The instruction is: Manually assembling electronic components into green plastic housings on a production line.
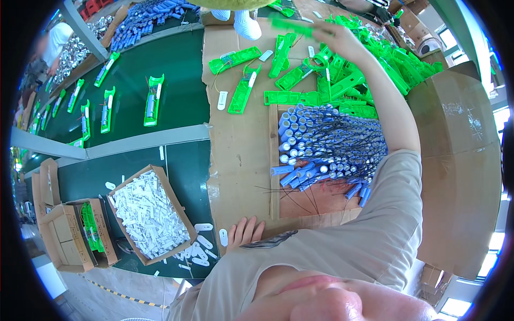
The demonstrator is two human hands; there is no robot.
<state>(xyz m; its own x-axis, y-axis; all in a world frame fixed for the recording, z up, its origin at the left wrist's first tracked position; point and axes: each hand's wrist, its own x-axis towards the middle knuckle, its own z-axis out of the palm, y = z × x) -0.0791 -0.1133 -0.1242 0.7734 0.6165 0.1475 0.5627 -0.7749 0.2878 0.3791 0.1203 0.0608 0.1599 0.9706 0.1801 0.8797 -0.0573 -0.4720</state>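
My right hand is stretched to the far side of the table, its fingers closed on the end of a green plastic housing, which is smeared by motion. Several more housings, some with wires and white pieces, lie below it, next to a large heap of green housings. My left hand lies on the near edge of the cardboard sheet, fingers stretched and holding nothing. Close beside it is a small white oval plastic cover. Blue cylindrical cells with black wires fill a wooden tray between my arms.
Assembled green housings with blue cells lie on the green belt at left. A carton of white parts stands nearer, beside another carton. A co-worker's white-gloved hand is opposite. Tall cardboard stands at right.
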